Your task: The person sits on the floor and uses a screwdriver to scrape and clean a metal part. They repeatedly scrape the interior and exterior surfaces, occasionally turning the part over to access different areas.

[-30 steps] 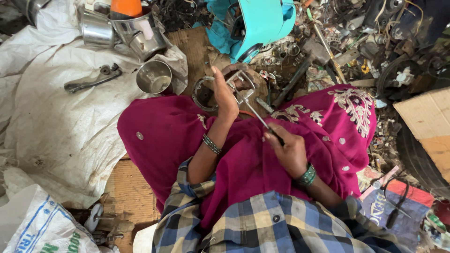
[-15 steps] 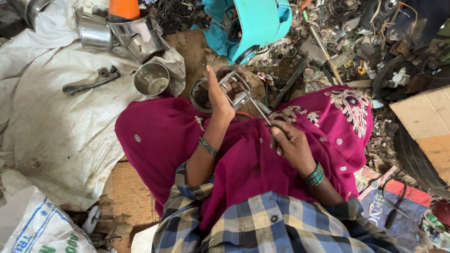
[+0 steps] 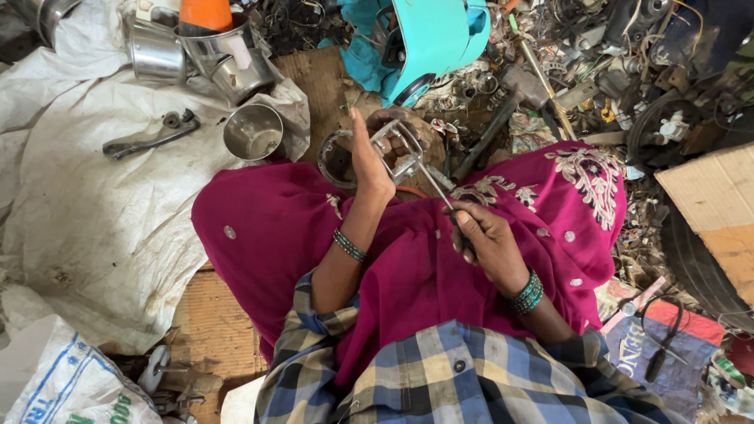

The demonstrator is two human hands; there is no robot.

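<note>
My left hand (image 3: 369, 161) is raised over my lap and grips a small shiny metal frame part (image 3: 399, 149). A thin screwdriver (image 3: 436, 192) sits in my right hand (image 3: 485, 239), its shaft reaching up to that metal part. Both hands are above the magenta embroidered cloth (image 3: 424, 267) that covers my legs. A round metal ring (image 3: 336, 161) lies on the ground just beyond my left hand.
Steel cups (image 3: 253, 132) and tins (image 3: 157, 51) stand on a white sack (image 3: 94, 204) at the left, beside a dark wrench-like tool (image 3: 149, 140). A turquoise casing (image 3: 428, 39), a hammer (image 3: 503, 106) and a heap of scrap metal (image 3: 628, 71) lie ahead. Cardboard (image 3: 715, 204) lies at the right.
Both hands have stayed on the metal part and the screwdriver, shifting only slightly. The view has drifted a little.
</note>
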